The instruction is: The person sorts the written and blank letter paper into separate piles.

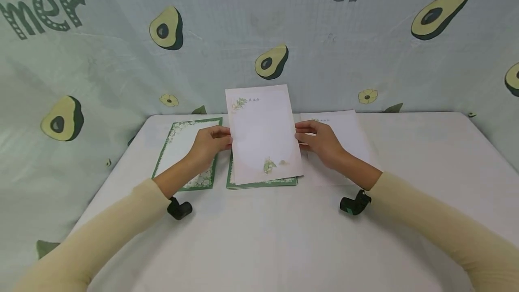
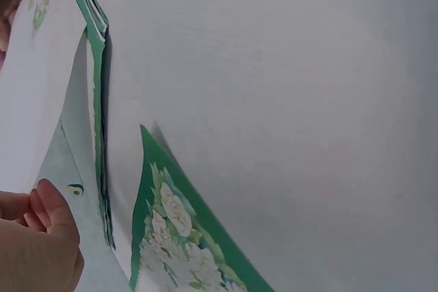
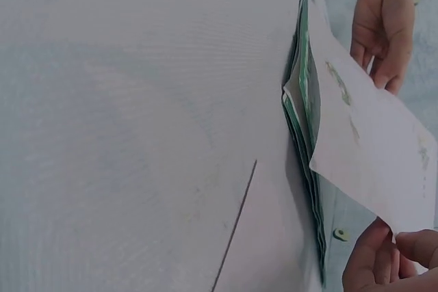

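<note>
Between both hands, a pale pink sheet of paper (image 1: 263, 134) with small green floral prints is held up by its side edges. My left hand (image 1: 210, 144) pinches its left edge between thumb and fingers; my right hand (image 1: 318, 141) pinches the right edge. Below the sheet lies a stack of green-bordered papers (image 1: 263, 183), mostly hidden by it; its layered edges (image 3: 304, 135) show in the right wrist view. To the left, under my left forearm, rests a green-bordered floral sheet (image 1: 178, 148). Another pale pink sheet (image 1: 344, 130) lies on the right, partly covered by my right hand and wrist.
A white-covered table (image 1: 263, 238) carries all the papers. Behind it hangs a pale curtain (image 1: 219, 26) printed with avocados, flowers and lettering. Small black cameras (image 1: 179, 208) are worn on both wrists, low over the tabletop.
</note>
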Motion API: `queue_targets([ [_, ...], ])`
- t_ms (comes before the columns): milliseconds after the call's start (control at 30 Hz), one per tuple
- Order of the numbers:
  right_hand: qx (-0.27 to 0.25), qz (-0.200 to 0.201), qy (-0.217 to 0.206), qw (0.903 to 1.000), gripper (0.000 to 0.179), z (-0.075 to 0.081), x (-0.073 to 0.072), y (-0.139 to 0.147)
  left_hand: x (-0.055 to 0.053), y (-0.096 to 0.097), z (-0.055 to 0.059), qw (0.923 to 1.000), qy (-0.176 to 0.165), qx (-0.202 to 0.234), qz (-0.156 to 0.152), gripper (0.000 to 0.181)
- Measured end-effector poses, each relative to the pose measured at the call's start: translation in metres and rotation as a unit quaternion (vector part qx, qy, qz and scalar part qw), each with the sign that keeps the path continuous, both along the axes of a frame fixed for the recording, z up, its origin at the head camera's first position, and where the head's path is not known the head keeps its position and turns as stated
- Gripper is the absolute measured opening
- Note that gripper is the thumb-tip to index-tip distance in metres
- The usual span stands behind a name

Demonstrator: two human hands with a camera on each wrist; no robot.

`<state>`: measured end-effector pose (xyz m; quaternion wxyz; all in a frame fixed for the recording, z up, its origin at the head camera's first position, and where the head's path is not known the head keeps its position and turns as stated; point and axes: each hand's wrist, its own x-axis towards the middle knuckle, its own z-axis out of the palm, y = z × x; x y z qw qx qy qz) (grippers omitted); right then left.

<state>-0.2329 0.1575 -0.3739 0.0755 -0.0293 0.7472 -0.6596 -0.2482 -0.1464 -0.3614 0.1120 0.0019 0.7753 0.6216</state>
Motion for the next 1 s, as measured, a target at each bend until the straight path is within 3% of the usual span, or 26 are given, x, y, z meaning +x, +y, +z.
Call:
queue_targets([
  [233,-0.028,-0.012,0.023,0.9993,0.032,-0.002,-0.006,0.002,0.000,0.002,0.001,0.9997,-0.009,0.020,0.014,0.029],
  [400,-0.010,-0.024,0.032,0.9992,0.029,-0.010,-0.004,0.001,0.004,0.002,-0.005,0.9984,-0.008,0.047,0.031,0.031],
  [633,-0.008,-0.010,0.056,0.9983,0.026,-0.006,-0.006,0.002,0.003,0.002,-0.006,0.9930,0.030,0.093,0.067,0.031],
  [767,-0.003,-0.008,0.065,0.9979,0.026,-0.001,-0.009,0.003,0.000,0.006,-0.003,0.9904,0.050,0.099,0.082,0.030],
  [1000,0.003,-0.001,0.063,0.9980,0.025,0.002,-0.012,0.002,0.001,0.014,-0.008,0.9889,0.039,0.085,0.116,0.029],
])
